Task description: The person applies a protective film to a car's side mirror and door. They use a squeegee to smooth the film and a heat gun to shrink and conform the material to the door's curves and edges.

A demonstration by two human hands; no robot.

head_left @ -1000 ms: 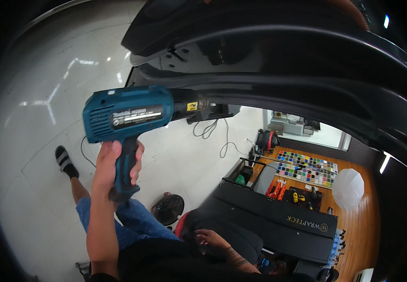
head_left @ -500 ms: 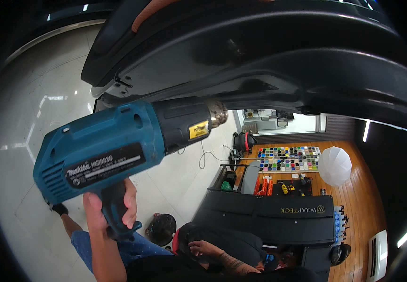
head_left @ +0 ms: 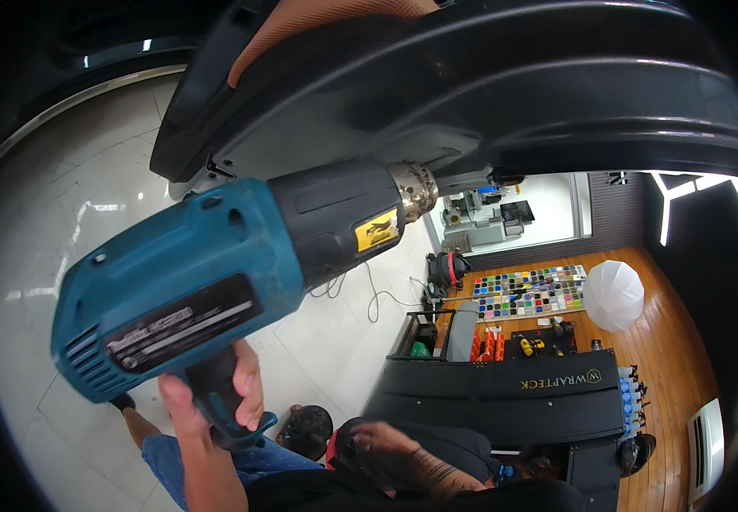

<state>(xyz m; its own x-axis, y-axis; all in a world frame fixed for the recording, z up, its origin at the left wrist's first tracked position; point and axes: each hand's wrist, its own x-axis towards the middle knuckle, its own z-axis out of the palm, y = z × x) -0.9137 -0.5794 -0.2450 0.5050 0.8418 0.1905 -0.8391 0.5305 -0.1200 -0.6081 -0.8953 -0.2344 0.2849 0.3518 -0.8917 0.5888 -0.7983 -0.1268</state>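
My left hand [head_left: 211, 397] grips the black handle of a teal and black heat gun [head_left: 181, 290], raised large across the middle left. Its metal nozzle [head_left: 413, 192] points right, just below a dark glossy car panel [head_left: 557, 102] with an orange perforated strip [head_left: 318, 26] along its top; whether the nozzle touches it I cannot tell. My right hand [head_left: 382, 439] hangs low at centre over black material with a red edge, fingers loosely bent and apart, slightly blurred, with nothing visible in them.
A black workbench [head_left: 480, 392] carries drills [head_left: 529, 346] and orange items at lower right. Beyond are colour swatches [head_left: 497, 290], a white umbrella light [head_left: 615, 294] and a vacuum [head_left: 446, 270]. A cord [head_left: 373, 307] lies on the tiled floor; a round black object [head_left: 305, 431] sits by my legs.
The heat gun in my left hand has swung closer to the camera, its nozzle moving rightward and tilting up. The view of the panel has shifted, showing more orange strip. My right hand has risen slightly.
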